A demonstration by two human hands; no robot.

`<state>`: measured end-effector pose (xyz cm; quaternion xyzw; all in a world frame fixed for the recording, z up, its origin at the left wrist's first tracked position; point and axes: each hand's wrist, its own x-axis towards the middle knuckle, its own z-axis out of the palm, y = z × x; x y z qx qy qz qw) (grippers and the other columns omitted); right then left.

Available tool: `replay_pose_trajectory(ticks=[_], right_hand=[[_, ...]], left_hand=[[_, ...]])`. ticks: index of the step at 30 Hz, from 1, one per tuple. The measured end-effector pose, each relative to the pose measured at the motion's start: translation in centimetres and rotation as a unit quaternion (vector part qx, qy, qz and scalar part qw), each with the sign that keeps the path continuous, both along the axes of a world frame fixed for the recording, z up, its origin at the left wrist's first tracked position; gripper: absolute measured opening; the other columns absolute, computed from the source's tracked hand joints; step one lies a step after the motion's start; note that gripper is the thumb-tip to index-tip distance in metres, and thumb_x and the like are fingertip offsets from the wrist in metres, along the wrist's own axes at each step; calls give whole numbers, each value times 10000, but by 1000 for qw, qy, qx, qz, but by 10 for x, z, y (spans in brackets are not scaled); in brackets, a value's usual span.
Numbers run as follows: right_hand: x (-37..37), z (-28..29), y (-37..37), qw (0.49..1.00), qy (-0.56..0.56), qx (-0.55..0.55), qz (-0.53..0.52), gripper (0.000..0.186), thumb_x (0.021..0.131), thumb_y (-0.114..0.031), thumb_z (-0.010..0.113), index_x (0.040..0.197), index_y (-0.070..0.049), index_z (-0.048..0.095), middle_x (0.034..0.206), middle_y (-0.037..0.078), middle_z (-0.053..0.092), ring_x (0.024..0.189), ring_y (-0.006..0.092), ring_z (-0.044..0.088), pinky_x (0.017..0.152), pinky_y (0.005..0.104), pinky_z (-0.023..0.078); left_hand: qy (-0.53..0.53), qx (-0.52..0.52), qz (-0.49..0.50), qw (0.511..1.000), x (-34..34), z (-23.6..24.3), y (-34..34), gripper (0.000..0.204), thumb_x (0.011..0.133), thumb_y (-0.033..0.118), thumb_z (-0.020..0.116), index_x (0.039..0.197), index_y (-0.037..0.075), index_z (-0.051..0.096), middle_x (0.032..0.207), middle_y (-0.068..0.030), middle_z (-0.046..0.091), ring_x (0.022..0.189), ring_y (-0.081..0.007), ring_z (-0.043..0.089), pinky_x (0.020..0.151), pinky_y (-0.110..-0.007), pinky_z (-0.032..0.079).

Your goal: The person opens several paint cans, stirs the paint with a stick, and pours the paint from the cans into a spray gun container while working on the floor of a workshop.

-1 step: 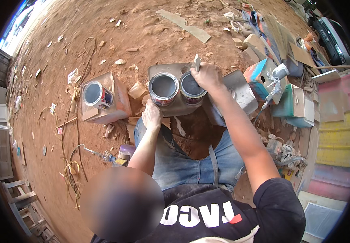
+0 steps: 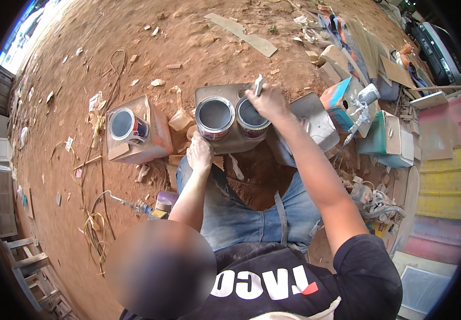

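My right hand is closed around a pale flat stick, whose upper end juts above my fist. It is over the right-hand paint can, which holds dark grey paint. The stick's lower part is hidden by the hand. Beside it, a second open can of grey paint stands upright on the same dusty metal container. My left hand is at the lower left of this second can, fingers bent and closed near a brownish edge. What they grip is not clear.
Another open can stands on a dusty box to the left. To my right are a grey metal container, a spray gun on a coloured box, and a green-sided container. A rope and scraps lie on the reddish ground.
My right hand has shifted slightly left and up over the right-hand can, and the stick now leans more. My left hand has stayed in place.
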<state>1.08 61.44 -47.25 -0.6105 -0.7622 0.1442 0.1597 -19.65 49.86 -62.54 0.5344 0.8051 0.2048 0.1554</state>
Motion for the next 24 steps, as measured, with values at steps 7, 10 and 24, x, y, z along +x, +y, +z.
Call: replay_pose_trajectory(ticks=[7,10,24], right_hand=[[0,-8,0,999,-29,7,15,468,888,-484,626,840,-31,731,803,226,709,810,404,712,744,482,568],[2,-8,4,996,-36,58,-58,530,879,-538,624,876,-19,736,795,233,711,810,419,712,728,486,567],[6,-2,-1,997,9,4,-71,617,874,-612,609,870,-10,744,829,259,708,823,427,708,745,503,560]], left_hand=[[2,-9,-3,1000,-1,1,-1,221,965,150,383,1075,15,519,1037,-242,681,952,-406,674,864,-510,502],[-14,-21,5,1000,0,3,0,228,964,150,385,1083,13,522,1048,-244,681,961,-409,671,872,-511,498],[-49,-27,1,998,-2,9,0,338,989,198,352,1224,26,523,1110,-284,668,990,-470,652,882,-559,486]])
